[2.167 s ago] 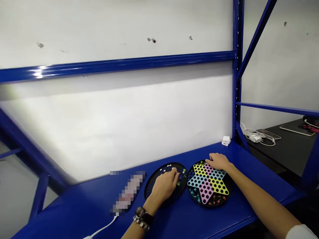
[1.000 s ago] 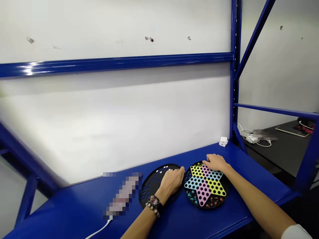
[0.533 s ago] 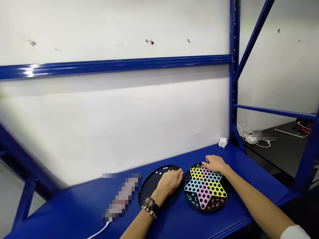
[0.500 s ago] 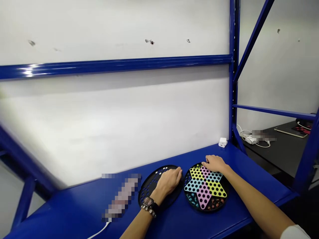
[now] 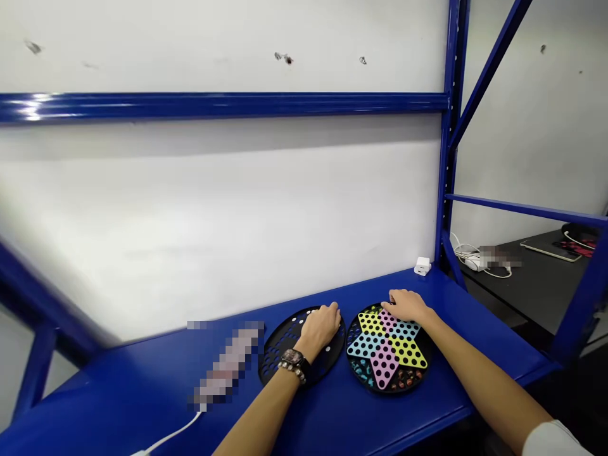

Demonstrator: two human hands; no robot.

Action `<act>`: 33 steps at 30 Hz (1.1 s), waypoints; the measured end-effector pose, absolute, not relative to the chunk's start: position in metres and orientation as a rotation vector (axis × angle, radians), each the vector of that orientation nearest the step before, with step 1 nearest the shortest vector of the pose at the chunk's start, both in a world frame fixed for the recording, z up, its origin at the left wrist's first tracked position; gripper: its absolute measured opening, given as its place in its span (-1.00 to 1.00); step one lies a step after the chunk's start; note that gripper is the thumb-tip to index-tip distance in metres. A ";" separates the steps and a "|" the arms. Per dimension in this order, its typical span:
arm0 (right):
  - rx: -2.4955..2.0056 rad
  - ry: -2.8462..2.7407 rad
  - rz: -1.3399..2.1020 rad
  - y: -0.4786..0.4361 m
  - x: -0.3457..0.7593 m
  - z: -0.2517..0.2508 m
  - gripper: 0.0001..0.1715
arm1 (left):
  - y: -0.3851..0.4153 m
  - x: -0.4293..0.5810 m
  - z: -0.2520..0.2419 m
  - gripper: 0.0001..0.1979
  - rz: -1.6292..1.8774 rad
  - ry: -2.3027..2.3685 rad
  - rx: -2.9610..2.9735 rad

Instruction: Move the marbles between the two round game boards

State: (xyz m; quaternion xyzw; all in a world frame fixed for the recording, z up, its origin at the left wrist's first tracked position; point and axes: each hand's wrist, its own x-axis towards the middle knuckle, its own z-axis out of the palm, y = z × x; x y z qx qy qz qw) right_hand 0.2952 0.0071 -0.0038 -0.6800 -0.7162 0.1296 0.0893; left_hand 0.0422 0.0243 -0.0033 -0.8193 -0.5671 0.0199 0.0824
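A round black tray (image 5: 272, 352) with a perforated area on its left side lies on the blue table, and several small white pieces (image 5: 327, 348) sit on it. My left hand (image 5: 321, 329), wearing a watch and a beaded bracelet, is over its far right part with fingers bent together; anything in them is hidden. To the right lies a round Chinese checkers board (image 5: 387, 348) with a pink, yellow and light blue star full of holes. Colored pieces (image 5: 408, 379) fill its rim compartments. At the board's far edge, my right hand (image 5: 405, 305) has its fingers curled downward, their tips hidden.
A pixelated flat object (image 5: 228, 367) with a white cable (image 5: 173, 434) lies left of the tray. A white charger (image 5: 422, 266) stands at the back right corner. Blue frame bars (image 5: 449, 158) surround the table; beyond them is a black desk (image 5: 536, 278) with cables.
My left hand has shifted toward the tray's far edge, and a white piece now shows below it. My right hand stays at the board's far edge. The camera view has shifted slightly.
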 end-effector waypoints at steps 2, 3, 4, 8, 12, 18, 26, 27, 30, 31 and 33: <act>-2.028 -2.124 0.389 0.007 0.295 -0.003 -0.60 | 0.026 0.042 -0.006 -0.62 0.070 -1.686 -2.451; -2.032 -2.121 0.393 0.007 0.295 -0.003 -0.60 | 0.026 0.042 -0.007 -0.62 0.073 -1.682 -2.452; -2.035 -2.119 0.398 0.006 0.295 -0.002 -0.60 | 0.026 0.042 -0.007 -0.61 0.071 -1.681 -2.450; -2.038 -2.116 0.413 0.005 0.294 -0.001 -0.61 | 0.025 0.042 -0.009 -0.62 0.051 -1.717 -2.415; -2.023 -2.124 0.401 0.005 0.294 -0.001 -0.61 | 0.027 0.039 -0.010 -0.65 0.055 -1.735 -2.415; -2.044 -2.117 0.412 0.006 0.294 -0.001 -0.61 | 0.033 0.038 -0.011 -0.61 0.066 -1.741 -2.472; -2.023 -2.110 0.415 0.006 0.294 -0.002 -0.60 | 0.035 0.029 -0.001 -0.60 0.023 -1.686 -2.559; -2.023 -2.110 0.419 0.006 0.294 -0.002 -0.60 | 0.035 0.028 0.000 -0.60 0.023 -1.678 -2.570; -2.033 -2.108 0.424 0.006 0.294 -0.002 -0.60 | 0.034 0.028 0.000 -0.62 0.039 -1.677 -2.579; -2.037 -2.108 0.426 0.007 0.294 -0.001 -0.60 | 0.033 0.029 0.000 -0.62 0.047 -1.684 -2.574; -2.035 -2.107 0.427 0.007 0.294 -0.001 -0.61 | 0.031 0.031 -0.002 -0.62 0.066 -1.700 -2.559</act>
